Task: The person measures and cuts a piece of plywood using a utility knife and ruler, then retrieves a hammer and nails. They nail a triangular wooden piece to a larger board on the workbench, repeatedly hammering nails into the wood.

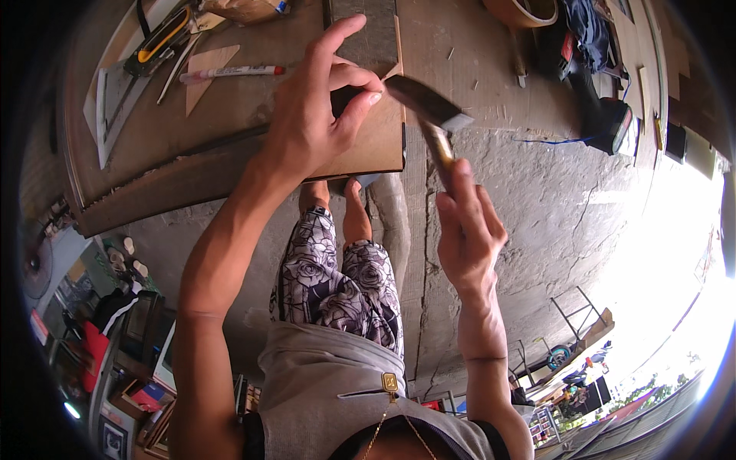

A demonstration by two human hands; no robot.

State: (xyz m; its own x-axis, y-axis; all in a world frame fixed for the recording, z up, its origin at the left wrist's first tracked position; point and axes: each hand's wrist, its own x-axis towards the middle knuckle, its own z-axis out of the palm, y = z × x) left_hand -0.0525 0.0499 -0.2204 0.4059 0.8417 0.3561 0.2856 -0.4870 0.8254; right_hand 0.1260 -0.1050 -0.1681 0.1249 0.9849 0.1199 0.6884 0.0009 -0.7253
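Observation:
My left hand [307,115] is raised over the corner of a brown board [376,146], its thumb and index finger pinched together and another finger stretched out. Whatever sits in the pinch is too small to make out. In my right hand [469,230] is a hammer [428,101], gripped by its handle. One end of the dark metal head lies close beside the pinched fingertips, and its other end points to the right. The board projects past the near edge of the wooden workbench [165,182].
On the bench's left lie a yellow-black utility knife [162,38], a red-capped marker [234,71], a triangular wood piece [207,77] and a pale triangular frame [111,115]. A round tan container [529,14] is at the far right. Cracked concrete floor [521,199] spreads below.

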